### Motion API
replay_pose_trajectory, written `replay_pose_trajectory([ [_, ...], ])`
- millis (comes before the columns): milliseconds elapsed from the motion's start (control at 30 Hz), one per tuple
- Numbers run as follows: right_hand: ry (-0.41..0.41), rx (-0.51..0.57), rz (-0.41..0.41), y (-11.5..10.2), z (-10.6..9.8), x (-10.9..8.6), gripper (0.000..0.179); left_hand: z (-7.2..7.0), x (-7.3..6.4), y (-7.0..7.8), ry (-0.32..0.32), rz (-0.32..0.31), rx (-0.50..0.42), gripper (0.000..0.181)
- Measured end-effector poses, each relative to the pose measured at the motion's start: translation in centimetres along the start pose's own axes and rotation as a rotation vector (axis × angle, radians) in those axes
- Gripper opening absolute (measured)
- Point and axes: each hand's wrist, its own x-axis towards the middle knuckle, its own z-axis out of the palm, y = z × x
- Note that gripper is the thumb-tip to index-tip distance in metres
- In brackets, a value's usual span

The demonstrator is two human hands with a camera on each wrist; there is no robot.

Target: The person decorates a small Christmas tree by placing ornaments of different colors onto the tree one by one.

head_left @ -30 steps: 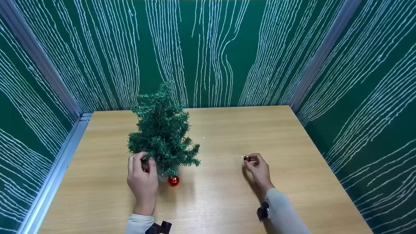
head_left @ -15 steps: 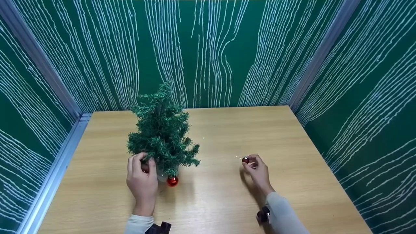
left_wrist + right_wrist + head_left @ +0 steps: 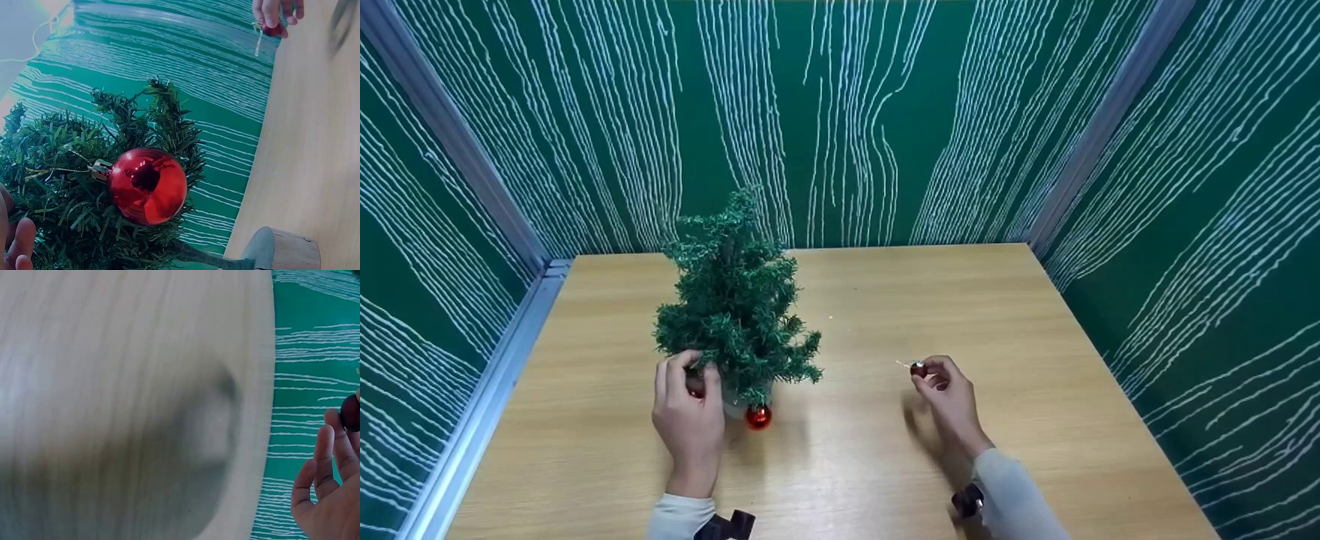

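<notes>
A small green artificial Christmas tree (image 3: 731,300) stands left of the table's middle. From its front lower branch hangs a shiny red bauble (image 3: 758,417); in the left wrist view this bauble (image 3: 147,185) shows its metal cap and gold thread. My left hand (image 3: 688,420) is at the tree's lower left, fingers and thumb curled about another red bauble (image 3: 695,388), mostly hidden. At the right, my right hand (image 3: 952,397) pinches a small red bauble (image 3: 918,369) above the table, its thread pointing left. Only part of that bauble (image 3: 351,413) enters the right wrist view.
The tree's round base (image 3: 295,250) rests on the light wooden table (image 3: 855,465). Green panels (image 3: 840,127) with white wavy lines stand around the back and sides, joined by metal posts (image 3: 1110,124).
My right hand has moved slightly left with its bauble, whose thread has swung out toward the tree. My left hand and the tree have stayed in place.
</notes>
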Motion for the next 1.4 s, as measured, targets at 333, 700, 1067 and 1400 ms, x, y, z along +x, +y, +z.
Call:
replay_pose_trajectory([
  [333, -0.017, 0.017, -0.060, -1.0, 0.3, -0.6, 0.025, 0.0, 0.0, 0.0, 0.000, 0.013, 0.024, 0.018],
  [700, -0.025, 0.020, -0.120, -2.2, 0.6, -1.1, 0.023, 0.1, 0.0, 0.1, 0.012, 0.015, 0.010, 0.018],
  [1067, -0.053, 0.004, -0.164, -7.3, 0.1, -3.0, 0.022, 0.0, 0.0, 0.0, -0.006, 0.000, -0.009, 0.019],
  [1400, -0.040, 0.018, -0.174, -7.8, 0.1, -3.4, 0.021, 0.0, -0.1, -0.1, -0.010, 0.001, 0.025, 0.019],
])
